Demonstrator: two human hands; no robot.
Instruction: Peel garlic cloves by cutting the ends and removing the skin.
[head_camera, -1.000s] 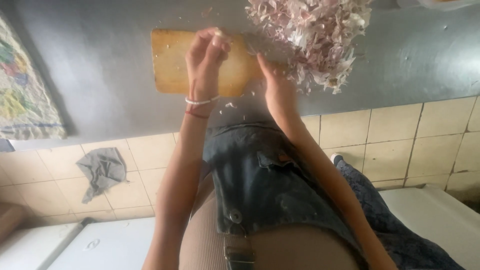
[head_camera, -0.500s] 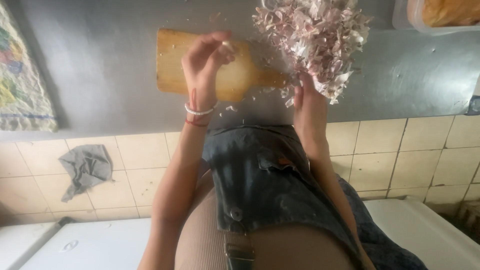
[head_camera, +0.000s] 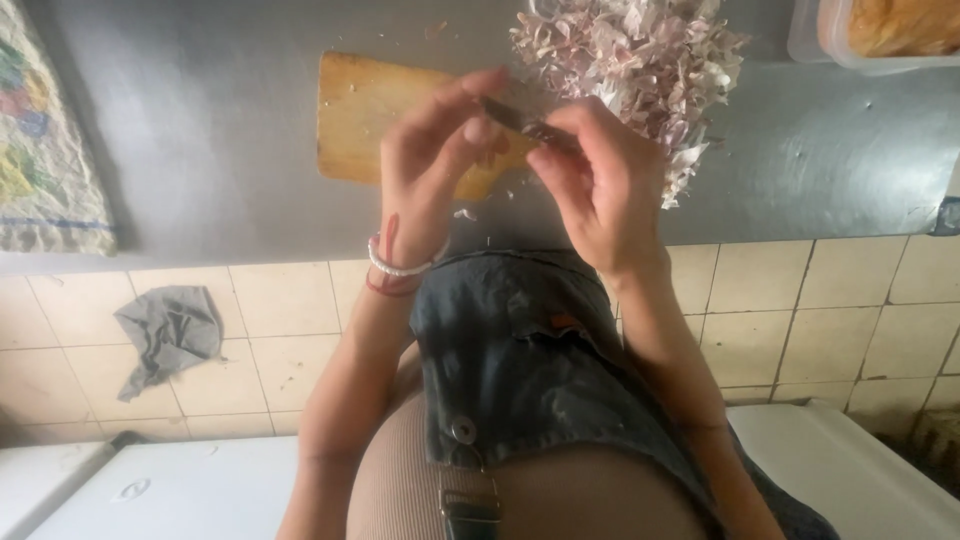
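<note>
At nine o'clock a patterned cloth (head_camera: 45, 140) lies on the grey tabletop (head_camera: 210, 150). Above the wooden cutting board (head_camera: 365, 120), the left hand (head_camera: 440, 165) pinches something too small to make out; the right hand (head_camera: 600, 180) grips a small knife (head_camera: 515, 118). At one o'clock sits the garlic-skin pile (head_camera: 640, 60), then a clear plastic container (head_camera: 880, 35).

One cutting board (head_camera: 365, 120), one peel heap (head_camera: 640, 55), one tub (head_camera: 880, 35), one rag (head_camera: 165, 335).

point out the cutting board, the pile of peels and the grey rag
cutting board (head_camera: 350, 120), head view, bare left part of the wood
pile of peels (head_camera: 640, 50), head view, middle of the heap
grey rag (head_camera: 165, 335), head view, centre of the cloth
</note>
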